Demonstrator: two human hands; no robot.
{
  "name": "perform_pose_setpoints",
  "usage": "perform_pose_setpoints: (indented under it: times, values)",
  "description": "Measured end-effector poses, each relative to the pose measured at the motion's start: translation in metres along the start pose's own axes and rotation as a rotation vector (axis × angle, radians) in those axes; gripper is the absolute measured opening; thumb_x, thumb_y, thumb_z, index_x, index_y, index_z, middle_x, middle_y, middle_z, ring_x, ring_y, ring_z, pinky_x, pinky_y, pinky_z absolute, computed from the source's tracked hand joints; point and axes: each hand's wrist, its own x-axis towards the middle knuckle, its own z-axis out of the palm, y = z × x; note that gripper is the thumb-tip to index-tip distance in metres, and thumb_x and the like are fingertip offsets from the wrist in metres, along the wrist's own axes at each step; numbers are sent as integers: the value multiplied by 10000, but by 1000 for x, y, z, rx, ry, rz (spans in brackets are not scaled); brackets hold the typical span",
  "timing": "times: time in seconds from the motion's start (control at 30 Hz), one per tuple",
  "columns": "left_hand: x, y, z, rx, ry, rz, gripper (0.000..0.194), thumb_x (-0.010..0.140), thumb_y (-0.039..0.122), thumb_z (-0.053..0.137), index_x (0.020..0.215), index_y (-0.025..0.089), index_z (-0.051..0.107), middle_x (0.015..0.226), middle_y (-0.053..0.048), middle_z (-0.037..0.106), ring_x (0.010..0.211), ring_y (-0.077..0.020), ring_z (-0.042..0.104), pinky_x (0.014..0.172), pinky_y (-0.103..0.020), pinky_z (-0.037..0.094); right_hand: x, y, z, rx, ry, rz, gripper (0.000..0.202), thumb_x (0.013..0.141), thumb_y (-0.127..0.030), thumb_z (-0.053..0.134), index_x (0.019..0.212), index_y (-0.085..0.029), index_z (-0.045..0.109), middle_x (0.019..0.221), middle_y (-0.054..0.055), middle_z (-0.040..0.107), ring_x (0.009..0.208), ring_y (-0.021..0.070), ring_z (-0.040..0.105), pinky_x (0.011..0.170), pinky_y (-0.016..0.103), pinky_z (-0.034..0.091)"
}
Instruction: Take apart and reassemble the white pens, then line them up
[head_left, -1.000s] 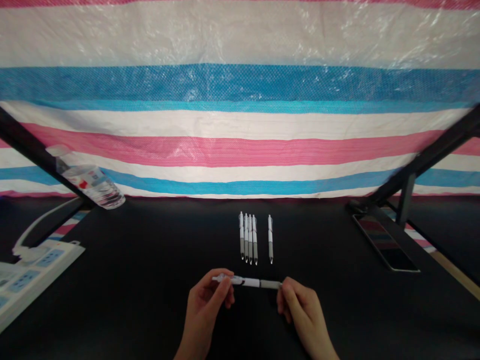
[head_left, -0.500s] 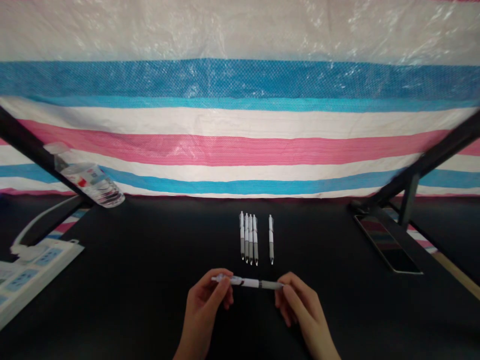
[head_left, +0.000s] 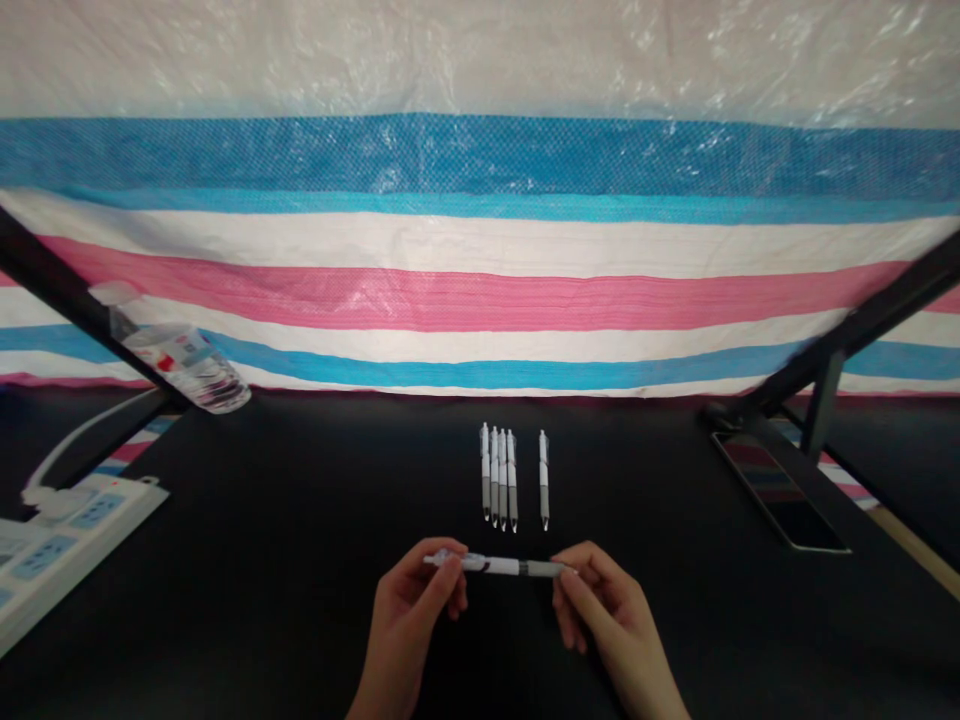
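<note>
A white pen with a grey grip (head_left: 501,566) lies level between my two hands, close above the black table. My left hand (head_left: 418,590) pinches its clip end between thumb and fingers. At the other end, my right hand (head_left: 596,598) has thumb and fingers closed on the tip, which they mostly hide. Beyond the hands, several like pens (head_left: 499,478) lie side by side on the table, tips toward me. One more pen (head_left: 544,480) lies alone just to their right, parallel to them.
A phone (head_left: 780,492) lies at the right, by a black support bar. On the left are a white power strip (head_left: 75,540) with a plugged-in cable and a tilted plastic bottle (head_left: 187,365). A striped sheet (head_left: 480,300) hangs behind the black table (head_left: 300,500).
My right hand has shifted very slightly at the pen's tip. Both hands still hold the pen in nearly the same place.
</note>
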Motion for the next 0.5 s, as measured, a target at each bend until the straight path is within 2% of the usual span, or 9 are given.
perform_pose_setpoints:
  times: [0.1,0.2,0.5]
  values:
    - [0,0,-1,-20,28,4,375,745,498,814,862,147,751,581,0,609,557,-122,517,525,-224,411,0,1,-4,153,2,-25,304,876,-464,726,937,-177,647,733,36,661,559,146,615,452,213,424]
    - [0,2,-2,-64,79,12,397,718,510,832,854,146,752,580,1,608,564,-123,516,525,-222,411,-3,1,-7,212,56,-62,245,887,-407,726,937,-180,649,709,32,659,572,151,620,488,231,458]
    - [2,-1,-5,-175,168,22,401,662,489,873,841,148,758,578,10,600,554,-114,490,507,-211,396,-3,7,-15,275,177,-163,194,887,-359,718,952,-185,662,621,5,615,536,135,556,483,220,414]
